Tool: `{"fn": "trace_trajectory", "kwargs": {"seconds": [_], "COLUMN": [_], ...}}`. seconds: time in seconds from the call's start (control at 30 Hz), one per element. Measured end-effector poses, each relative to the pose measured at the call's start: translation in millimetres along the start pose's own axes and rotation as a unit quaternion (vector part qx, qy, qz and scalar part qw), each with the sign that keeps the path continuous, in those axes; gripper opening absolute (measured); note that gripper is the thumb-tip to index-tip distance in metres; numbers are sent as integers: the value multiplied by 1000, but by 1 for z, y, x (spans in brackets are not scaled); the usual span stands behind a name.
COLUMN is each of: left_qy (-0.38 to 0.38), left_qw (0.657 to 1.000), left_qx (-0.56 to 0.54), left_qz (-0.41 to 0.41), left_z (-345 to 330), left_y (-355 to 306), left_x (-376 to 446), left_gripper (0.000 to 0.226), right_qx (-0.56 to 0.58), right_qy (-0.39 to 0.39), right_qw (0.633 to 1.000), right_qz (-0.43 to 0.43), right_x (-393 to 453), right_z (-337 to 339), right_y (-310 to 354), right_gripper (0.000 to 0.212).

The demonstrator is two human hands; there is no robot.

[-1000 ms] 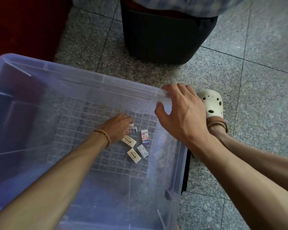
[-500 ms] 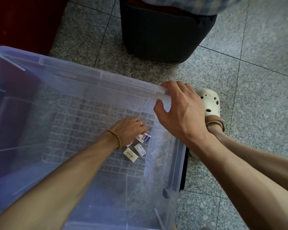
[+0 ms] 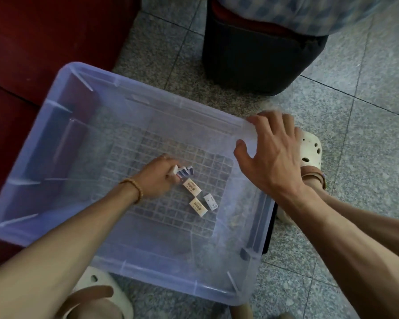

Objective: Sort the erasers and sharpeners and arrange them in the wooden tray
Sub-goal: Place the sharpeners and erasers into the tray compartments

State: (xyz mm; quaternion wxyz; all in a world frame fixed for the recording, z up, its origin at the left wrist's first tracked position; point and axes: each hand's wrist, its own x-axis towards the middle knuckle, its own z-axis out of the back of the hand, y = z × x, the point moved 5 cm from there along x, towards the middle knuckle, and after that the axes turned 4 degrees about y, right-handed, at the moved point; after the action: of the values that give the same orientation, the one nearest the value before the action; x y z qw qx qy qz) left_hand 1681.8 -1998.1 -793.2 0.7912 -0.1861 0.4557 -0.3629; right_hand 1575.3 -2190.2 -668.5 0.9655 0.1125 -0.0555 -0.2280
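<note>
A clear plastic bin sits on the speckled tile floor, its left side close against a dark red surface. Most of the bin's gridded bottom lies bare toward the left and near walls. Inside, near the middle, the left hand has its grip curled round a few small erasers, pinching them at the fingertips. Just right of it, three loose erasers lie on the bottom, nearer the right wall. The right hand rests on the bin's far right corner rim, fingers spread, holding nothing. A cream clog stands just outside that wall.
</note>
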Motion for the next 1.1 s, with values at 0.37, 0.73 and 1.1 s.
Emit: {"fn": "trace_trajectory", "kwargs": {"seconds": [0.37,0.73,1.1], "left_qy": [-212,-348,-386], "left_qw": [969,917,902], "left_qx": [-109,-168,-183], "left_qz": [66,102,71], "left_z": [48,72,95], "left_y": [7,13,13], "left_x": [-142,-177,-186], "left_gripper": [17,25,22], "right_qx": [96,55,129], "right_qy": [271,358,293], "right_qw": [958,919,891], "right_qz": [7,-156,-321], "right_x": [-46,-46,-119], "right_z": [-104,-183,-183], "right_y": [83,52,54], "right_gripper": [42,38,26]}}
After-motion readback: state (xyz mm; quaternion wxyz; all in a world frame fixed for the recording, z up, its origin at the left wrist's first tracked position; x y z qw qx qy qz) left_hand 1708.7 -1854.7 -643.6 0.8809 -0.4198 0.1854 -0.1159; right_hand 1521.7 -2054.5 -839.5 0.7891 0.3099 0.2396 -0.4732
